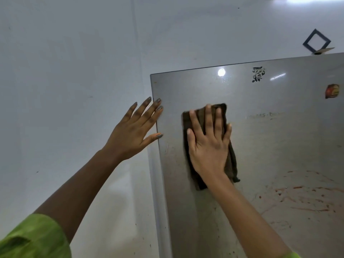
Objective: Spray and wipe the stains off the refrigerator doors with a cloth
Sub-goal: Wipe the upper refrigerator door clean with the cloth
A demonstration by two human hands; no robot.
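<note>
- Wall (65,71): pale, fills frame's 9–12 o'clock.
- Fridge door (270,146): grey steel, frame's 3–6 o'clock.
- Red stains (307,198): smeared on door, 4 o'clock of cloth.
- Cloth (233,161): dark brown, flat on door's upper left.
- R hand (208,146): fingers straight & spread, pressing cloth to door.
- L hand (130,131): 9 o'clock of cloth, fingers straight, tips touching door edge, holds nothing.
- Magnet (332,94): 2 o'clock of cloth.

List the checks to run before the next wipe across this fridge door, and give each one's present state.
1. Cloth pressed flat under right hand: ok.
2. Left hand touching the door edge: ok.
3. Red stains gone: not ok, smears remain lower right.
4. Cloth damp enough: cannot tell.
5. Spray bottle within reach: cannot tell, not in view.
</note>
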